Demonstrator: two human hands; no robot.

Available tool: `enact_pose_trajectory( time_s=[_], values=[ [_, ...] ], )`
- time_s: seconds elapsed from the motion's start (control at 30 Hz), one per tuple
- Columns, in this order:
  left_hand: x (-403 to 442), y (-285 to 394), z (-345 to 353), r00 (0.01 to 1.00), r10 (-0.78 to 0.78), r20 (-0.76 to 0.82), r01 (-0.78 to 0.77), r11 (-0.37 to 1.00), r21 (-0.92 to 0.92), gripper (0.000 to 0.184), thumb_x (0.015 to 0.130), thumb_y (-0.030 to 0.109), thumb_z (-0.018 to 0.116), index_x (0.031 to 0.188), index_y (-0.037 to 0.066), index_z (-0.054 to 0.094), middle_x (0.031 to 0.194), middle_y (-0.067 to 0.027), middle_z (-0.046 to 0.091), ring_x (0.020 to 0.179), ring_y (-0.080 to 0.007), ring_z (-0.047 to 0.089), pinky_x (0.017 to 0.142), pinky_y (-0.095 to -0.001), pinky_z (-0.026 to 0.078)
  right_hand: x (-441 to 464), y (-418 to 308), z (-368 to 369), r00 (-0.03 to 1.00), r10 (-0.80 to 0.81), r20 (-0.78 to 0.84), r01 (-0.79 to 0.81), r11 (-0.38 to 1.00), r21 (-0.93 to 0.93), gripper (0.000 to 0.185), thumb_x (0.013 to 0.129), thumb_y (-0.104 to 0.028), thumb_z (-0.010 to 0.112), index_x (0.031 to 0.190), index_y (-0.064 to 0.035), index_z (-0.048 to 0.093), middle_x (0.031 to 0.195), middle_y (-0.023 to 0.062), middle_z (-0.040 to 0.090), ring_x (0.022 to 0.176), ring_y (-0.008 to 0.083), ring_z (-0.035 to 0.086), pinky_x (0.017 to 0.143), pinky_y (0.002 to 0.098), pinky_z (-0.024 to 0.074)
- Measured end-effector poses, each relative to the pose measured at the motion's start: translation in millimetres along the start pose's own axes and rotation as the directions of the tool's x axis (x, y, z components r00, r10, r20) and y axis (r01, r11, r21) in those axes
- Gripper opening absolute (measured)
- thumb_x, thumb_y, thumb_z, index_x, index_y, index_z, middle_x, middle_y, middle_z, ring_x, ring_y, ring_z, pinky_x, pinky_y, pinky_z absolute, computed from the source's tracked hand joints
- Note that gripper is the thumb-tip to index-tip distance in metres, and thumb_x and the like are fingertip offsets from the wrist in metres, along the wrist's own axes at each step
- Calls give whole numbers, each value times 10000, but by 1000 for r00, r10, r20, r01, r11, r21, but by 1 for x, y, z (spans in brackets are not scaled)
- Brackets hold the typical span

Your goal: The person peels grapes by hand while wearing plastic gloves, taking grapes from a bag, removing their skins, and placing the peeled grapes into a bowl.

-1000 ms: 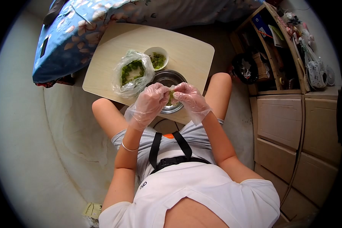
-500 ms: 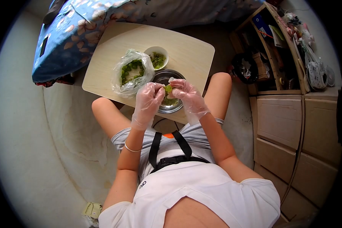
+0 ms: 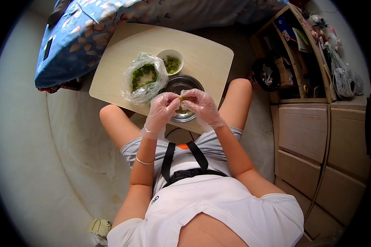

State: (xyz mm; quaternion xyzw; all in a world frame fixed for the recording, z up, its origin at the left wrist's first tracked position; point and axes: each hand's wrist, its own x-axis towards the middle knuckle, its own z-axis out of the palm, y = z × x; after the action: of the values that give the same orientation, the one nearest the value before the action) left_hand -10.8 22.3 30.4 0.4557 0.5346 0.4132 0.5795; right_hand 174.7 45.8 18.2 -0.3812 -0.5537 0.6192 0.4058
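Note:
Both hands wear clear plastic gloves and meet above a steel bowl [image 3: 182,119] at the table's near edge. My left hand [image 3: 161,110] and my right hand [image 3: 203,108] are closed, their fingertips pinching a small green fruit [image 3: 181,99], mostly covered by the fingers. Pale green pieces lie in the steel bowl, partly hidden by my hands. Just left of it, a clear plastic bag [image 3: 127,89] is open, with green grapes [image 3: 138,76] inside. A white bowl [image 3: 163,54] behind holds small green bits [image 3: 171,64].
The pale table [image 3: 210,51] stands between my knees and a bed with a blue floral cover [image 3: 86,37]. On the right are a wooden shelf [image 3: 303,99] with mixed items, a black bin [image 3: 266,74] and cabinet doors [image 3: 303,131]. A small box [image 3: 99,225] sits at lower left.
Half a second ago the green fruit showed plainly between my hands; now the fingertips have come together and cover most of it. The bowls and bag stay in place.

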Motion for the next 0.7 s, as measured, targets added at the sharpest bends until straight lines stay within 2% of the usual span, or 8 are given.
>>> enact_pose_trajectory(
  time_s=[0.03, 0.07, 0.1, 0.17, 0.23, 0.33, 0.53, 0.7],
  values=[
    [-1, 2, -1, 1000, 0, 0, 0, 1000, 0, 132, 908, 124, 647, 925, -7, 647, 813, -18, 643, 707, -87, 574, 606, -252, 476, 1, 3, -3, 984, 164, 74, -179, 944, 279, 189, 870, -5, 688, 1052, 3, 637, 1026, 83, 660, 918, 168, 646, 848, 292, 528],
    [-2, 5, -2, 998, -41, 49, 45, 995, -88, 148, 923, 152, 638, 942, 6, 651, 825, 3, 637, 722, -60, 564, 605, -225, 466, 2, 7, -4, 984, 165, 74, -179, 943, 279, 189, 870, -5, 688, 1052, 3, 637, 1026, 83, 660, 918, 168, 646, 848, 292, 528],
    [-4, 6, -2, 992, -78, 100, 95, 980, -173, 164, 938, 180, 630, 958, 19, 655, 838, 23, 631, 736, -34, 553, 605, -199, 455, 2, 12, -5, 977, 183, 111, -213, 889, 406, 190, 879, -26, 685, 1060, -1, 632, 1024, 86, 661, 917, 169, 647, 843, 288, 528],
    [-4, 6, -4, 990, -86, 114, 106, 978, -180, 167, 939, 194, 629, 969, 32, 657, 837, 21, 634, 734, -33, 553, 606, -190, 447, 1, 20, -6, 969, 198, 150, -248, 814, 525, 193, 889, -47, 681, 1069, -5, 628, 1021, 89, 663, 916, 170, 647, 839, 283, 528],
    [-3, 5, -5, 987, -93, 128, 116, 975, -189, 171, 939, 208, 628, 979, 45, 659, 836, 19, 636, 732, -33, 554, 606, -180, 438, 0, 21, -3, 954, 186, 237, -301, 637, 710, 189, 907, -79, 659, 1080, -10, 623, 1035, 93, 657, 916, 174, 650, 830, 283, 537],
    [-4, 3, -7, 983, -91, 157, 125, 966, -224, 184, 933, 225, 632, 989, 52, 660, 827, 23, 627, 721, -31, 539, 609, -174, 420, -1, 13, 4, 947, 271, 175, -299, 531, 793, 190, 916, -68, 629, 1094, -10, 600, 1011, 101, 654, 862, 183, 656, 794, 297, 561],
    [0, -15, -11, 990, -72, 120, 114, 914, -390, 213, 931, 242, 628, 1013, 47, 651, 799, 29, 598, 697, -38, 511, 608, -178, 401, -1, 11, 2, 955, 205, 214, -268, 289, 919, 198, 930, -43, 603, 1124, -9, 592, 1037, 129, 646, 880, 178, 655, 790, 255, 574],
    [-2, -1, -13, 993, -93, -68, 59, 916, -397, 212, 941, 208, 612, 1051, 29, 638, 828, 10, 618, 693, -48, 527, 605, -185, 418, -1, 11, -6, 953, 237, 190, -259, 307, 916, 267, 939, -61, 606, 1202, -29, 569, 1089, 147, 634, 915, 179, 660, 806, 234, 583]
  ],
)
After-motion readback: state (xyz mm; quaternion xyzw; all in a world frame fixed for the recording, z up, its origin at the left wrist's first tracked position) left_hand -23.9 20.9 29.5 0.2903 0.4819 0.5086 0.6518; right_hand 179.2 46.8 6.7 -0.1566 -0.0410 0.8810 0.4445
